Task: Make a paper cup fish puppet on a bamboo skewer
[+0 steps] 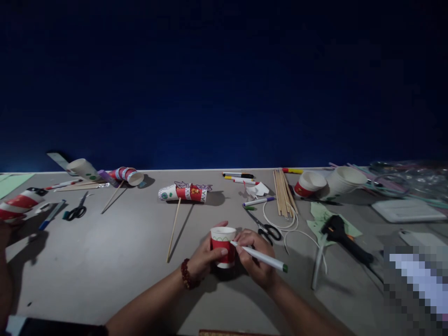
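A small red-and-white paper cup (219, 245) stands upright in my left hand (203, 255), whose thumb lies across its front. A wavy green line runs along the cup's white band below the rim. My right hand (257, 259) is closed around a white marker (264, 257) with a green end, its tip at the right side of the cup. Beyond the cup lies a figure made of joined paper cups (184, 193), with a wooden stick (174, 231) pointing toward me. Scissors (269, 232) with black handles rest just past my right hand.
Wooden sticks (280, 193), a looped white cord (292, 228) and two paper cups (310, 183) sit at the back right. A black glue gun (346, 240) lies on green paper (317, 212). At far left, another person's hand (5, 228) holds a striped cup piece (23, 204).
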`<state>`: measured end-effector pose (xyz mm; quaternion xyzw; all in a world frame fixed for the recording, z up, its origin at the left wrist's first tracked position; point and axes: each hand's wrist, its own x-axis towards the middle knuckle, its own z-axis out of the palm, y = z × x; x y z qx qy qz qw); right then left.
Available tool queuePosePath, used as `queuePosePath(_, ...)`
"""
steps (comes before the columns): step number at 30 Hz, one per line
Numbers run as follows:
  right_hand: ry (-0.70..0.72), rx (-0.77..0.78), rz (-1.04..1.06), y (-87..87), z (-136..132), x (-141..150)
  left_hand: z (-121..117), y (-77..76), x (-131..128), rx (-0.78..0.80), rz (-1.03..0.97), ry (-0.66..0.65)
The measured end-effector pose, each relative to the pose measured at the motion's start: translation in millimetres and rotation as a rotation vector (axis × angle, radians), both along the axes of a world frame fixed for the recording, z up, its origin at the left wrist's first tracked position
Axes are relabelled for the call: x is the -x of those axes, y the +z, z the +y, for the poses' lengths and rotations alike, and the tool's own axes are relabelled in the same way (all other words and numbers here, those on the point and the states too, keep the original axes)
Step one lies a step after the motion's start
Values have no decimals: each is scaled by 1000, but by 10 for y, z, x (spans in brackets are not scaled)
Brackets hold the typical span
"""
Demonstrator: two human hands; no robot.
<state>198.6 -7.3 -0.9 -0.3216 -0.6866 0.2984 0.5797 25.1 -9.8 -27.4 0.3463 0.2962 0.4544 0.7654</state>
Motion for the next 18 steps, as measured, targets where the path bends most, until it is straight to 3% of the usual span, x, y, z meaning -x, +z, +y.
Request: queuePosePath(18, -30, 10, 10, -3, 3, 10, 8, -25, 11, 9, -5, 3)
